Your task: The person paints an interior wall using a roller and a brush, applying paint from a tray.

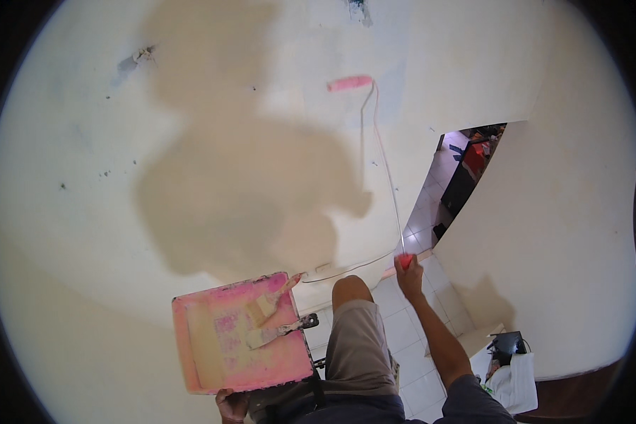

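Roller: the pink, cylindrical paint roller (350,83) is high against the cream-coloured wall (85,198), well beyond the arm; its shadow meets it there, so it seems to touch the surface or nearly so.
Reach: a long, thin metal rod (391,180) joins it to a short red handle (405,261), probably so that a high patch can be met with the arm kept low.
Right hand: the right hand (408,277) has its fingers wrapped around the red handle, at the very end of the rod, which likely gives the fullest reach.
Left hand: the left hand (232,405) is at the near edge of the pink, rectangular paint tray (181,343); its fingers appear to grasp the rim, though those underneath are hidden.
Tray position: just beside the thigh in beige cloth shorts (357,339), presumably to keep its weight close to the body.
Paint: a pale cream pool (205,339) lies along the tray's left side, perhaps because the floor of the tray is deeper there.
Tools aboard: the paint-smeared flat brush (265,306) and the metal scraper with a dark handle (268,335) lie across the tray's right part, handles over its right edge, which likely keeps the grips within reach and out of the pool.
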### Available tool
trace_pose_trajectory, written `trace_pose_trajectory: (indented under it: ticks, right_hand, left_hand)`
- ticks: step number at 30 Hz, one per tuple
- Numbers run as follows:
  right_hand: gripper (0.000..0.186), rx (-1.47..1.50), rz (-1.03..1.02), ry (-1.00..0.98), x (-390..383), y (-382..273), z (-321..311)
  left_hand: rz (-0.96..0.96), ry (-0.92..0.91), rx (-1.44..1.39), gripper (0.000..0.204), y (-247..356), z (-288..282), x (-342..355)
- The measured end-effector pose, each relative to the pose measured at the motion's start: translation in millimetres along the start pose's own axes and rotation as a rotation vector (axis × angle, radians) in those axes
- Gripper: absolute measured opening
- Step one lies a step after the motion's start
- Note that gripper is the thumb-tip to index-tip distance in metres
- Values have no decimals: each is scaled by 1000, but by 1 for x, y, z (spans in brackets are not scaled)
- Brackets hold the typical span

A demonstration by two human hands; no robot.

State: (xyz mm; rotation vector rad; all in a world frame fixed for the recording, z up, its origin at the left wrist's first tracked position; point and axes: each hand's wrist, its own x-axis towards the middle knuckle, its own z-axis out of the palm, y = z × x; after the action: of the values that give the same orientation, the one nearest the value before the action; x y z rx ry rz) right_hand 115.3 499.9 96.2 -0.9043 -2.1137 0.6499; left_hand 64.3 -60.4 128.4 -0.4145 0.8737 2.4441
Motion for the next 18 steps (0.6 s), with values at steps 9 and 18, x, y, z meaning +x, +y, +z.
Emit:
trace_pose_trajectory:
  ticks: [9, 18]
  right_hand:
    - [34, 104, -98, 137, 83, -61, -31]
    - [32, 35, 66, -11, -10, 16, -7]
  left_hand:
    - [-38, -5, -38, 61, 1, 18, -5]
    - [-9, 4, -9, 56, 2, 16, -6]
